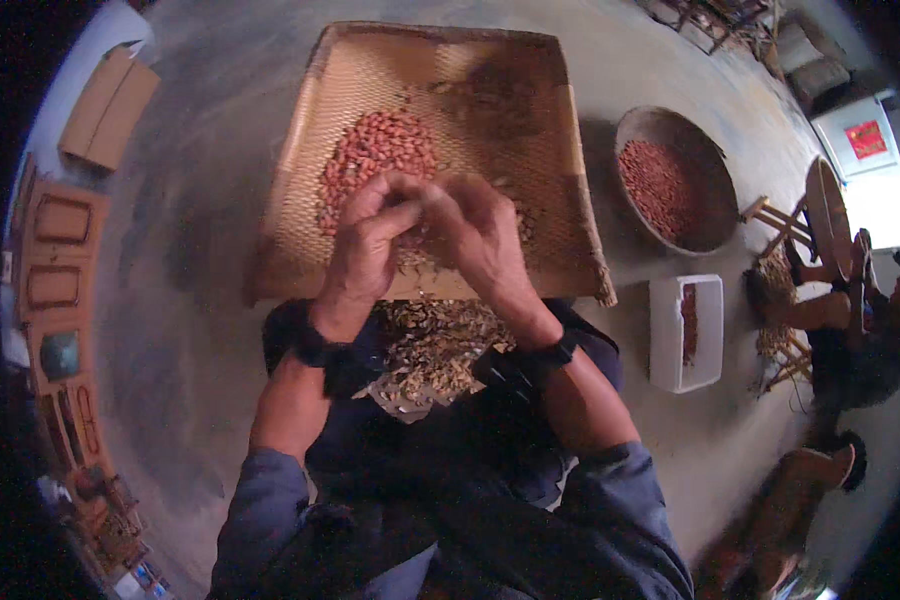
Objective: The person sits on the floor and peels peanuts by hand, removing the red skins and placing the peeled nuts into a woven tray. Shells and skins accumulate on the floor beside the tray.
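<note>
A woven winnowing tray (305,150) lies in front of me, with a heap of reddish peanut kernels (385,145) on its left half. Over its near part my left hand (375,225) and my right hand (480,230) meet, fingertips pinched together. Whatever sits between the fingers is hidden and blurred. Dark unshelled peanuts (500,95), hard to make out in shadow, lie at the tray's far right. Below the near edge, between my legs, is a pile of broken shells (435,350).
To the right stand a round basket (710,150) of red kernels and a white foam box (705,350) with more inside. Beyond them, another person (860,330) sits by a wooden stool (780,225). A wooden cabinet (65,250) and a cardboard box (110,105) line the left.
</note>
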The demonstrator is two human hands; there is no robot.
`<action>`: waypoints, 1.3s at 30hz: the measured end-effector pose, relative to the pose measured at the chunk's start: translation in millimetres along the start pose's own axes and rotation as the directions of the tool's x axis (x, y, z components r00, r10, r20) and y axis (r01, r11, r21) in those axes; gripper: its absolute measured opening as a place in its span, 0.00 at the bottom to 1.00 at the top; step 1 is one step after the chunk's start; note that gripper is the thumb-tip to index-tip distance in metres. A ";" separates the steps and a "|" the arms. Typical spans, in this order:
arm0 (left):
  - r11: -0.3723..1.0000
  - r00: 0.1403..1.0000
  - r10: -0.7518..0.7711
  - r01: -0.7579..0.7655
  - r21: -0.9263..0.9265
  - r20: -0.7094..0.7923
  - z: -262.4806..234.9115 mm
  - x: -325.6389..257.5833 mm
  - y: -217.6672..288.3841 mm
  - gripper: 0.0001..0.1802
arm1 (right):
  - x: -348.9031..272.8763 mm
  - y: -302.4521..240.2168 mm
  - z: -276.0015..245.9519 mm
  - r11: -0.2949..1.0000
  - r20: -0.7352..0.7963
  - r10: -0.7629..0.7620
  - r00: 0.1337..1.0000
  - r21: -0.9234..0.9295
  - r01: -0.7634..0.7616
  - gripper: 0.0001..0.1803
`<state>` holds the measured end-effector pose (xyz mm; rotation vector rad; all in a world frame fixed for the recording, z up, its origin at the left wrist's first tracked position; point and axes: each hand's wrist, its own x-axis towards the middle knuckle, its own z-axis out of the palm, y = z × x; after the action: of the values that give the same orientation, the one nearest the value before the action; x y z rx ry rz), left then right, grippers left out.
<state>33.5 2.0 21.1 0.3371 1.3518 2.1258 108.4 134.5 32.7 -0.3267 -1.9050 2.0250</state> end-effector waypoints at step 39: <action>0.988 0.994 -0.105 0.108 -0.114 0.032 -3.0 0.3 1.4 0.07 | -5.8 10.6 4.1 0.823 0.194 -0.410 0.891 -0.343 0.453 0.06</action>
<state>31.2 -0.5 21.0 0.2397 1.1993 2.0928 111.2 127.9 22.1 0.1326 -2.1953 1.3997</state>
